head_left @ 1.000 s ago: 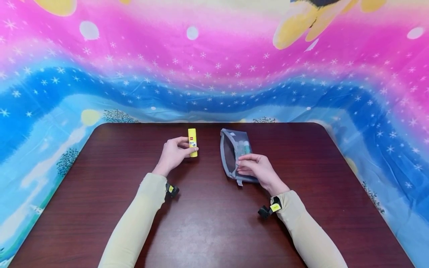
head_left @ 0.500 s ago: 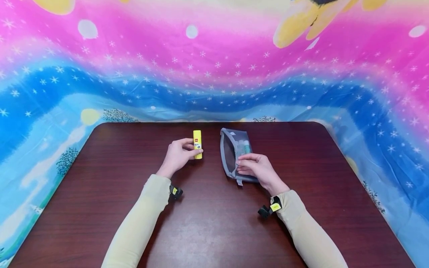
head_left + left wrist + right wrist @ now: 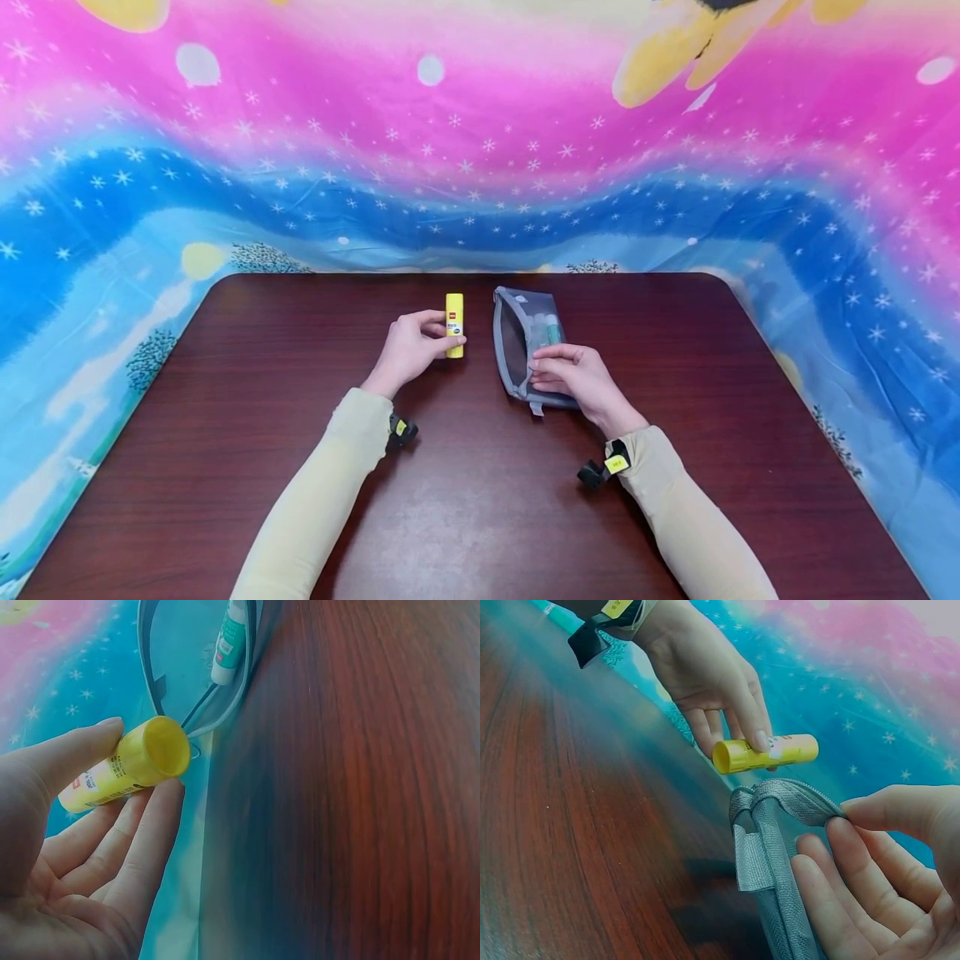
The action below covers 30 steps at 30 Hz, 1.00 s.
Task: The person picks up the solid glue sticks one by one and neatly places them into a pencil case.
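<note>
Between thumb and fingertips, my left hand (image 3: 411,346) pinches a yellow glue stick (image 3: 454,321), held above the table to the left of a grey zippered pouch (image 3: 536,302). The pouch's mouth gapes toward the glue stick. My right hand (image 3: 581,379) pinches the zippered edge of that mouth, as the right wrist view shows with the pouch (image 3: 769,847) beside the curled fingers. A green-and-white tube or glue stick (image 3: 229,645) lies inside the pouch, seen through its mouth in the left wrist view. In the head view it shows through the mesh side.
A dark red-brown wooden table (image 3: 465,500) bears the pouch. Behind it and along its sides hangs a pink and blue patterned cloth (image 3: 480,150). Black wrist cameras sit at both cuffs of the pale sleeves (image 3: 315,492).
My left hand has moved right with the glue stick, closer to the pouch's mouth. My right hand and the pouch have stayed in place.
</note>
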Available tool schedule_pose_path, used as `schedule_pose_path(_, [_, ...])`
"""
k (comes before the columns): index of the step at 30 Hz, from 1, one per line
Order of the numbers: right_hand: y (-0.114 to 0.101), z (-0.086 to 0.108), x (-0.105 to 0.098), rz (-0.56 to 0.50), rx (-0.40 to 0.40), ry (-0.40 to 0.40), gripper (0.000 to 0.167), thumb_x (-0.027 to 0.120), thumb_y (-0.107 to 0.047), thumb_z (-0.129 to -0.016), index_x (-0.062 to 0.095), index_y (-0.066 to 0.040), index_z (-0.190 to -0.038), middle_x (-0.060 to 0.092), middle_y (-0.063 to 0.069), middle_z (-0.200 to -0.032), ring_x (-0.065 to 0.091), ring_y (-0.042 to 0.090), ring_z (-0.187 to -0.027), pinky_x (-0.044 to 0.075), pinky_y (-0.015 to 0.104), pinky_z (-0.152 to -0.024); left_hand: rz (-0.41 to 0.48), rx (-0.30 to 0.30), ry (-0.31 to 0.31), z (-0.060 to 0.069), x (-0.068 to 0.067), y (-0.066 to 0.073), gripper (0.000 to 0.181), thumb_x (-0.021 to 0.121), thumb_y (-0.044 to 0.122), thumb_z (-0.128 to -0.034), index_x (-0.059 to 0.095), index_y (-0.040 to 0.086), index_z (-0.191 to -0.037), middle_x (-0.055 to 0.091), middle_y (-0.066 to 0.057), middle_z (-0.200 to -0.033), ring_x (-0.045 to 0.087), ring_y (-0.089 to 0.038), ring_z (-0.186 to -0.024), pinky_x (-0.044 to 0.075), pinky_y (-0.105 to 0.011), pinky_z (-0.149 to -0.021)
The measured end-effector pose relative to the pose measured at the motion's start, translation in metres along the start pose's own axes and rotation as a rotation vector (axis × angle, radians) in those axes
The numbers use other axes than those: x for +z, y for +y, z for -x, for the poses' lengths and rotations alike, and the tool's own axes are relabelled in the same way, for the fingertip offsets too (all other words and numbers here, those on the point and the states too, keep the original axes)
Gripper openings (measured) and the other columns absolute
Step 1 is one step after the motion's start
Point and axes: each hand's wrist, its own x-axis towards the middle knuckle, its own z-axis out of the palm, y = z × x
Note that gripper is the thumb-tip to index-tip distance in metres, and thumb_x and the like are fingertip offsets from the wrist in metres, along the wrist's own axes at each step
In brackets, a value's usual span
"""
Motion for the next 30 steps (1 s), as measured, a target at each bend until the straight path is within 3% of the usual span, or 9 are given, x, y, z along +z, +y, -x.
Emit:
schedule_pose_path(18, [0.0, 0.001, 0.001, -0.001, -0.004, -0.012, 0.026, 0.071, -0.004, -0.095, 0.067, 0.012, -0.116, 0.074, 0.014, -0.098, 0.074, 0.024, -0.084, 0.059, 0.042, -0.083, -0.041, -0.004, -0.037, -0.002, 0.021, 0.003, 0.051, 0.087, 0.02, -0.0839, 0.068, 0.005, -0.129, 0.073, -0.006, -0.096, 0.07, -0.019, -0.085, 0.06, -0.031, -0.069])
schedule_pose_path(30, [-0.002, 0.0, 0.001, 0.004, 0.003, -0.002, 0.03, 0.071, -0.004, -0.095, 0.065, 0.014, -0.118, 0.074, 0.014, -0.097, 0.074, 0.024, -0.082, 0.06, 0.042, -0.082, -0.075, 0.006, -0.029, -0.004, 0.038, 0.005, 0.049, 0.087, 0.022, -0.0836, 0.07, 0.006, -0.127, 0.073, -0.003, -0.091, 0.07, -0.016, -0.079, 0.059, -0.029, -0.066])
